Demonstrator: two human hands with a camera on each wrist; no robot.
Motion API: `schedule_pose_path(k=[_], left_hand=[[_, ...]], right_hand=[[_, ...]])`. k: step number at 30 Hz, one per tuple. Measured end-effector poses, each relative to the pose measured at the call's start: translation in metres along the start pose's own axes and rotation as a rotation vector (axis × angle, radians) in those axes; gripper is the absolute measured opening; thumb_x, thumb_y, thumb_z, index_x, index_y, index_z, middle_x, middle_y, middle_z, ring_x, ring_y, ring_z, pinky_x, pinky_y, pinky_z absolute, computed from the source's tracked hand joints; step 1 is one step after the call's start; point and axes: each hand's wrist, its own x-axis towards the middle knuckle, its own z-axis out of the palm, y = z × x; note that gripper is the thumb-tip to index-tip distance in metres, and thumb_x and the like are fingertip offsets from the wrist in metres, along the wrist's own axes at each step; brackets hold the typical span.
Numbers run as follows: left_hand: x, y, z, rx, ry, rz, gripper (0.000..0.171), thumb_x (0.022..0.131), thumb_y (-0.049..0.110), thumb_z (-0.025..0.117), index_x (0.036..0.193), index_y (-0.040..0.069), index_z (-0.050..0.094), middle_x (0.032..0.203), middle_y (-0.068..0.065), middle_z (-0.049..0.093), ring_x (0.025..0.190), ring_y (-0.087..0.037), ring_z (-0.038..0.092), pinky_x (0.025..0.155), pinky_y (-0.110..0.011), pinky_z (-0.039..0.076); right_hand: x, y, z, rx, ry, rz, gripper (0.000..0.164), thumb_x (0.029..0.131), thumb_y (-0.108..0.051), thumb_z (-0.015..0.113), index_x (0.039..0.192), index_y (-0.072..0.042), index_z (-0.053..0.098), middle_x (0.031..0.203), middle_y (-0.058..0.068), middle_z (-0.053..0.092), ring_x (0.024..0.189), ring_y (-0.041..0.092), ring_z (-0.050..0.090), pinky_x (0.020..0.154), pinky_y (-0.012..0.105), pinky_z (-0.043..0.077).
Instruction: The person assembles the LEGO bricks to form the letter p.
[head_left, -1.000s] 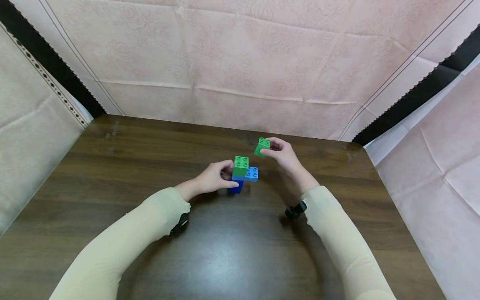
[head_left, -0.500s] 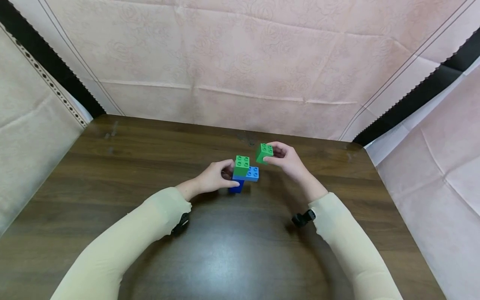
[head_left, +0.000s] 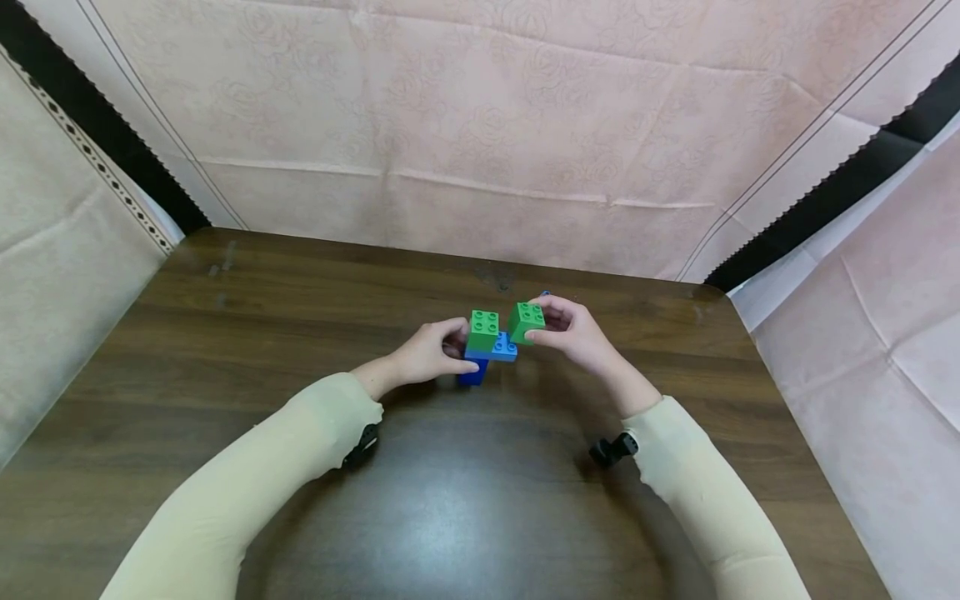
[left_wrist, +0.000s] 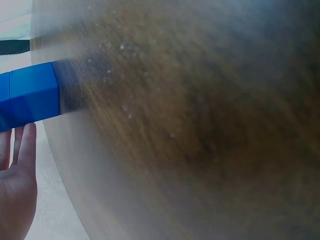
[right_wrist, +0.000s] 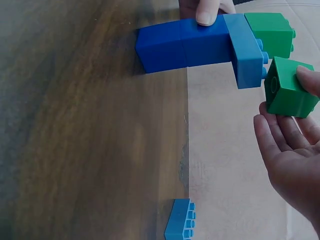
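My right hand pinches a green block just above the bare end of the light-blue block, which juts rightward; my left hand grips the dark-blue blocks underneath.

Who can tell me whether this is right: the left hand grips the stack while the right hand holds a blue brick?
Not quite: the right wrist view shows the right hand holding a green brick, not blue. The left hand does grip the stack.
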Motion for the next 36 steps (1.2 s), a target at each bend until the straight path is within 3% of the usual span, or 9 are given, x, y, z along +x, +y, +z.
schedule_pose_path(k=[14, 21, 30, 36], left_hand=[[0.001, -0.003, 0.002, -0.021, 0.006, -0.003, 0.034, 0.081, 0.017, 0.073, 0.107, 0.008, 0.052, 0.106, -0.010, 0.060, 0.098, -0.020, 0.060, 0.087, -0.034, 0.053], [-0.001, -0.004, 0.002, -0.040, 0.004, -0.011, 0.049, 0.079, 0.020, 0.076, 0.118, 0.006, 0.051, 0.109, -0.011, 0.059, 0.099, -0.021, 0.060, 0.088, -0.034, 0.052], [-0.003, 0.004, -0.002, -0.001, 0.050, 0.004, 0.055, 0.078, 0.027, 0.076, 0.123, 0.008, 0.051, 0.111, -0.009, 0.060, 0.099, -0.020, 0.058, 0.089, -0.036, 0.051], [-0.001, 0.010, -0.004, -0.040, 0.085, 0.018, 0.051, 0.076, 0.025, 0.078, 0.120, 0.010, 0.055, 0.108, -0.007, 0.062, 0.097, -0.019, 0.058, 0.088, -0.035, 0.052]], right_hand=[[-0.005, -0.001, 0.005, -0.040, 0.000, -0.004, 0.036, 0.084, -0.009, 0.068, 0.118, -0.001, 0.057, 0.105, 0.013, 0.060, 0.088, 0.017, 0.059, 0.075, 0.022, 0.052], [-0.005, 0.000, 0.005, -0.037, -0.003, -0.017, 0.037, 0.085, -0.010, 0.068, 0.118, -0.002, 0.057, 0.104, 0.012, 0.061, 0.088, 0.016, 0.059, 0.074, 0.022, 0.052], [-0.004, -0.002, 0.005, -0.023, 0.001, -0.005, 0.038, 0.085, -0.011, 0.068, 0.120, -0.002, 0.057, 0.105, 0.011, 0.061, 0.089, 0.016, 0.059, 0.074, 0.023, 0.052], [-0.005, -0.002, 0.004, -0.026, 0.003, 0.003, 0.038, 0.085, -0.010, 0.068, 0.120, -0.003, 0.056, 0.105, 0.011, 0.060, 0.088, 0.016, 0.059, 0.074, 0.023, 0.052]])
